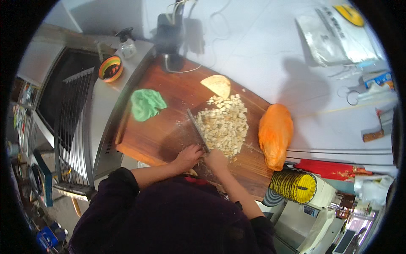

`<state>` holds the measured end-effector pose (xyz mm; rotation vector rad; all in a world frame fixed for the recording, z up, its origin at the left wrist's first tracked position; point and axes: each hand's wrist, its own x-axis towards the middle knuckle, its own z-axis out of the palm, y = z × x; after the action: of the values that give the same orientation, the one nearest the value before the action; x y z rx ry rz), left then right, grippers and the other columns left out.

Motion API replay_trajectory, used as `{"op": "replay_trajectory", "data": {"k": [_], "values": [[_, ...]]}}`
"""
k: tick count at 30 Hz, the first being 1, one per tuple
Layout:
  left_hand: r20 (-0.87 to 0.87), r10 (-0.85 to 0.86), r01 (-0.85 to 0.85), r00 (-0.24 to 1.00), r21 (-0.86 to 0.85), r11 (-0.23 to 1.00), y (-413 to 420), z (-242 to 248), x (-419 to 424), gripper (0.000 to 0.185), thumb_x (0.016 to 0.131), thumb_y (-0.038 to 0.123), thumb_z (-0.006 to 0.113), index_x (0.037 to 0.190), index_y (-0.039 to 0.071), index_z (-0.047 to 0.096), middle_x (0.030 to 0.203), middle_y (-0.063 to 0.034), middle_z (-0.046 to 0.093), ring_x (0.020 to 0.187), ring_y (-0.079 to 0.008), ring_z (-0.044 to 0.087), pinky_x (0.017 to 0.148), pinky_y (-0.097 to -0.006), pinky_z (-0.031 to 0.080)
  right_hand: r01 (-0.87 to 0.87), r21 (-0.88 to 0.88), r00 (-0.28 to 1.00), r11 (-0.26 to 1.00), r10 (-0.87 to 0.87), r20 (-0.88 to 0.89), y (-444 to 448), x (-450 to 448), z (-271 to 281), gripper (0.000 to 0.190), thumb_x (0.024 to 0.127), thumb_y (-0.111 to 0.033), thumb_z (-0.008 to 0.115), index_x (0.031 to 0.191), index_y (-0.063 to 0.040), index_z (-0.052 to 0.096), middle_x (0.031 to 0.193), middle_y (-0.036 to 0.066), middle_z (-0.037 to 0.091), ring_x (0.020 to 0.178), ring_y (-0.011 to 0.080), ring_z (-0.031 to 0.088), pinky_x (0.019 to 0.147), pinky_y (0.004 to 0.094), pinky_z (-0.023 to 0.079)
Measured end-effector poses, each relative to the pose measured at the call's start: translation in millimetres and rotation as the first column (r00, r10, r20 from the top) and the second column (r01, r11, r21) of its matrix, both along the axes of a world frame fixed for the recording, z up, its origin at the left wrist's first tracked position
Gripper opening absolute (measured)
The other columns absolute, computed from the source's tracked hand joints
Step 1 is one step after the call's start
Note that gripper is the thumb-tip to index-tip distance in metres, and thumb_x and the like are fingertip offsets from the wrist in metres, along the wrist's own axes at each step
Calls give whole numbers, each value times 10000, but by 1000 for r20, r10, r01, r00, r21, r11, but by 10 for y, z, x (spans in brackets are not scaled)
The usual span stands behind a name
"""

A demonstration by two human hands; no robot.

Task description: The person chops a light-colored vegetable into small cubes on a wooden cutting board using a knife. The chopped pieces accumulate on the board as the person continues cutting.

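Note:
My right hand [216, 161] grips a knife, its blade [198, 129] slanting away from me over a wooden tabletop or board [152, 136]. Beside the blade, on its left, my left hand [189, 157] rests with curled fingers at the near edge of the wood. What lies under those fingers is hidden. A wide heap of diced, cream-coloured pieces [223, 127], apparently flatbread, spreads to the right of the blade. Beyond the heap lies a half-round piece of flatbread [218, 85]. A further light piece [192, 172] shows at the near edge, close to my body.
A crumpled green cloth [147, 104] lies at left on the wood, an orange plastic bag [276, 136] at the right edge. A yellow-and-black woven basket [295, 186] hangs or stands nearby. Leftward are an orange bowl [110, 69], a spray bottle [127, 47] and a metal rack [74, 127].

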<state>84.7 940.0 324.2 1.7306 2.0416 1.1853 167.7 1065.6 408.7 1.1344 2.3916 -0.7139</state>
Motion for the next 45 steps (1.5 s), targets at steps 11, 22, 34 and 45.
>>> {"op": "replay_trajectory", "data": {"k": [11, 22, 34, 45], "values": [[61, 18, -17, 998, -16, 1000, 127, -6, -3, 91, 748, 71, 528, 810, 8, 544, 909, -137, 527, 866, -317, 541, 748, -383, 481, -62, 38, 996, 997, 60, 68, 73, 325, 488, 271, 740, -172, 603, 799, 87, 659, 806, 307, 634, 816, 428, 649, 743, 477, 521], [20, 20, -20, 1000, 2, 1000, 88, 6, -7, 116, 747, 76, 535, 844, 15, 548, 919, -134, 533, 886, -314, 556, 738, -385, 493, -59, -15, 996, 998, 60, 70, 180, 16, 228, 288, 732, -185, 629, 823, 87, 658, 839, 301, 638, 854, 431, 639, 755, 482, 515], [-36, 14, -17, 999, -86, 996, 88, -95, -54, 118, 744, 77, 534, 833, 5, 558, 912, -139, 558, 864, -311, 573, 746, -369, 501, -18, -17, 994, 1000, 19, 106, -49, 185, 286, 248, 743, -171, 621, 796, 65, 676, 800, 302, 636, 806, 438, 642, 737, 467, 523], [28, -473, 474, 880, -75, 877, -664, 177, -430, 215, 853, 208, 575, 1005, 57, 586, 1072, -125, 539, 1001, -306, 532, 844, -404, 453, -71, 30, 988, 997, 75, -138, 246, 251, -167, 290, 793, -242, 651, 808, 46, 674, 753, 279, 634, 774, 421, 646, 717, 491, 510]]}}
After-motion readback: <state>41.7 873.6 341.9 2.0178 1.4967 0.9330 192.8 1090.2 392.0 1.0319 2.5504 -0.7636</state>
